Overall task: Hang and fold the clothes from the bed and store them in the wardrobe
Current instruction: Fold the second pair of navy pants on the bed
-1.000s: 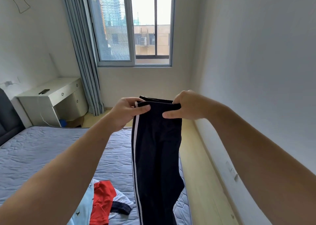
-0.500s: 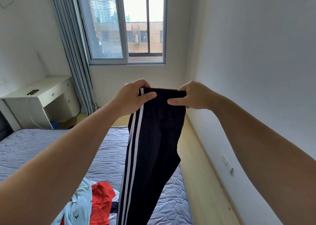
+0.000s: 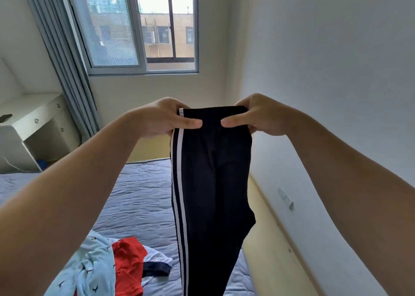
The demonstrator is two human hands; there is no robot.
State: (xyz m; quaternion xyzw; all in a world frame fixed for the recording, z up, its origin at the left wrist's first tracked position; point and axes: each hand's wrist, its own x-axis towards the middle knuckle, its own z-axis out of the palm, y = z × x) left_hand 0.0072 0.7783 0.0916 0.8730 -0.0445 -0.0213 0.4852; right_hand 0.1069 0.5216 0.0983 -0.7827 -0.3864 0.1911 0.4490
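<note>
Black track trousers (image 3: 211, 183) with two white side stripes hang in the air in front of me, over the bed's right edge. My left hand (image 3: 159, 120) pinches the waistband at its left corner, thumb lying across the front. My right hand (image 3: 258, 118) pinches the right corner the same way. The legs hang straight down together and run out of view at the bottom. On the bed (image 3: 139, 196) at the lower left lie a light blue patterned garment (image 3: 89, 266) and a red, white and navy garment (image 3: 132, 262), bunched together.
A white desk (image 3: 33, 127) with a dark phone stands at the left under grey curtains (image 3: 65, 59). The window (image 3: 143, 26) is straight ahead. A white wall (image 3: 325, 93) runs along the right, with a strip of light wooden floor (image 3: 269, 250) between it and the bed.
Both hands have kept their grip and spread the waistband flat. The trousers have turned, so the white stripes now face me. My view has shifted slightly to the right.
</note>
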